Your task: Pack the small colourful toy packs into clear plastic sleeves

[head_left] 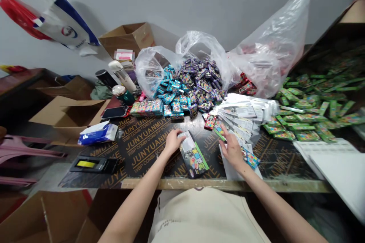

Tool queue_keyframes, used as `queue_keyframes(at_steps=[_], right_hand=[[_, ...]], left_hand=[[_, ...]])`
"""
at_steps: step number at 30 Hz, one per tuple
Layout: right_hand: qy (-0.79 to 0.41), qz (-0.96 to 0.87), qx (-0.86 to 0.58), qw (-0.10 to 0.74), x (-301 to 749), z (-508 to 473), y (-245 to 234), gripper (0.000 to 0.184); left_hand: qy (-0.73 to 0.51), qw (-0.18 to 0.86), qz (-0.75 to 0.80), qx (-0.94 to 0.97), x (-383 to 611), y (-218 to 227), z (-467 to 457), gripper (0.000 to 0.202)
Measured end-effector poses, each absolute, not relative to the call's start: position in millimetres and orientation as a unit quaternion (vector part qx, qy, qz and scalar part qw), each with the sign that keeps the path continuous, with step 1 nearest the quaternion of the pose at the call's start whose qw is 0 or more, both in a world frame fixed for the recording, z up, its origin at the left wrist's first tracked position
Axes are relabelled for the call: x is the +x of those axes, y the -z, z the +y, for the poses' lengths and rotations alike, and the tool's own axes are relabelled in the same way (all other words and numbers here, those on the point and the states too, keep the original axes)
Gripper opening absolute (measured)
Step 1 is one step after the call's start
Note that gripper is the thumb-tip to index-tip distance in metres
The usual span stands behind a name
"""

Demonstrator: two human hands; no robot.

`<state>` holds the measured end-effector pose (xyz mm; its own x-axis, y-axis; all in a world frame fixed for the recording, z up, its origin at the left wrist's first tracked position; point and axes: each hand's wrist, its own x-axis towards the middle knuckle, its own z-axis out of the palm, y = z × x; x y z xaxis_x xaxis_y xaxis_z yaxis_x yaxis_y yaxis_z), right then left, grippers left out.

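A larger flat box (195,159) with black, green and colourful print lies slanted on the table, its far part pale grey. My left hand (172,143) has its fingers and thumb closed on the box's far left edge. My right hand (233,150) pinches a small green box (219,133) between index finger and thumb, its other fingers partly hidden. Touching distance beyond that is a small red box (210,121). Under and beside the right wrist are a blue printed packet (251,157) and a white sheet (228,167).
Heaps of small blue boxes (173,93), purple boxes (201,79) and green boxes (308,121) surround the work area. Fanned printed leaflets (242,115) lie right of centre. Plastic bags (273,57) stand behind. At left are a phone (114,112), a wipes pack (98,133) and a black tray (94,164).
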<state>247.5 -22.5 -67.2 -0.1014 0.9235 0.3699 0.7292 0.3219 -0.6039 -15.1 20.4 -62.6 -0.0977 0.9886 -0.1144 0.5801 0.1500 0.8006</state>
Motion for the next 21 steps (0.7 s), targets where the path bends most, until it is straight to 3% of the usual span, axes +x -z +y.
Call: queue_keyframes(at_steps=[5, 8, 14, 17, 21], right_hand=[[-0.218, -0.649, -0.543, 0.486, 222.9, -3.9, 14.7, 0.056], [-0.341, -0.615, -0.497, 0.509, 213.8, 10.5, -15.6, 0.065], [-0.607, -0.608, -0.362, 0.360, 204.2, 29.9, -42.4, 0.063], [-0.651, -0.607, -0.345, 0.297, 199.4, 32.4, -43.8, 0.066], [-0.654, -0.600, -0.355, 0.293, 196.7, 31.1, -41.0, 0.069]], left_hand=[[-0.341, 0.360, 0.605, 0.623, 2.4, 35.9, 15.0, 0.017], [-0.357, 0.362, 0.565, 0.650, 10.2, 15.4, 6.3, 0.014], [-0.406, 0.342, 0.501, 0.683, 24.8, -1.2, -14.8, 0.008], [-0.419, 0.346, 0.495, 0.678, 32.3, -3.6, -19.9, 0.007], [-0.422, 0.337, 0.515, 0.665, 36.9, -8.1, -23.7, 0.011]])
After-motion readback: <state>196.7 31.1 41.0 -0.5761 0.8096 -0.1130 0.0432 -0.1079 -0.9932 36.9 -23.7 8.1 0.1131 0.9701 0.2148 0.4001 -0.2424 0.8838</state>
